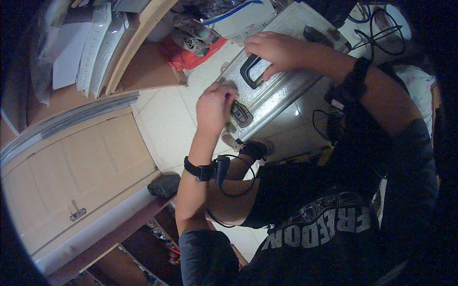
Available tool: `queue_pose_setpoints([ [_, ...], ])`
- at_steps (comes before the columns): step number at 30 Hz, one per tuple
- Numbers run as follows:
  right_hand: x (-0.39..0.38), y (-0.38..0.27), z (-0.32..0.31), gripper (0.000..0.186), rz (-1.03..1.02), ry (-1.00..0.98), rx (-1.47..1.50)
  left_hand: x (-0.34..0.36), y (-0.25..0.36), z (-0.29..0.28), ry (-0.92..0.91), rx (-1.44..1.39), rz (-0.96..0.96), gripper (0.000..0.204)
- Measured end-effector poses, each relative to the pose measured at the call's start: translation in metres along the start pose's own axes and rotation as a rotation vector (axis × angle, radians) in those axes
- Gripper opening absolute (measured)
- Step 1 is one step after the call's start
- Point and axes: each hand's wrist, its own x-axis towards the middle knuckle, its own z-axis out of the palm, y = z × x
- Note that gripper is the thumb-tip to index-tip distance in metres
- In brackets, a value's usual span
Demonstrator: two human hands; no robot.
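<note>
In front of me a silver metal case (272, 110) with a ribbed, shiny surface lies at a slant. My left hand (214, 106) is at the case's near left end, its fingers bent and pinched at the upper end of a dark metal latch (241, 114). The fingertips partly hide that end. My right hand (279, 51) rests over the case with fingers stretched and thumb apart, beside the black handle (247, 72), which shows between thumb and fingers. Farther right a second dark latch (315, 34) appears past my right forearm.
A wooden cabinet door (76, 176) with a metal handle stands at left, with shelved plastic folders (95, 52) above. Beyond the case lie a red bag (202, 57) and several wrapped items. Coiled black cables (381, 38) are at far right. A dark stone-like object (164, 184) sits near the cabinet.
</note>
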Motion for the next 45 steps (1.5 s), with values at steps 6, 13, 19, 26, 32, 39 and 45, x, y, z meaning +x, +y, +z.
queue_pose_setpoints([
  [6,0.000,0.005,-0.004,0.066,0.018,-0.027,-0.020,-0.002,0.016,0.003,-0.002,0.053,0.049,0.009],
  [13,-0.007,0.013,-0.005,0.066,-0.045,-0.018,-0.039,0.000,0.043,0.002,-0.128,-0.181,0.169,0.019],
  [19,-0.020,0.032,-0.018,0.046,0.050,0.319,-0.230,0.001,0.046,0.005,-0.120,-0.196,0.119,0.022],
  [26,-0.068,0.051,-0.072,0.050,0.647,0.214,-0.297,0.000,0.055,0.005,-0.129,-0.050,0.076,0.021],
  [32,-0.108,0.092,-0.071,0.066,0.991,0.294,-0.166,0.009,0.069,0.017,-0.065,0.004,0.149,0.017],
  [39,-0.128,0.102,-0.044,0.078,0.818,0.142,0.194,0.030,0.087,0.024,-0.040,0.089,0.244,0.015],
  [45,-0.127,0.103,-0.029,0.076,0.835,0.247,0.231,0.052,0.105,0.025,-0.118,0.123,0.229,0.014],
])
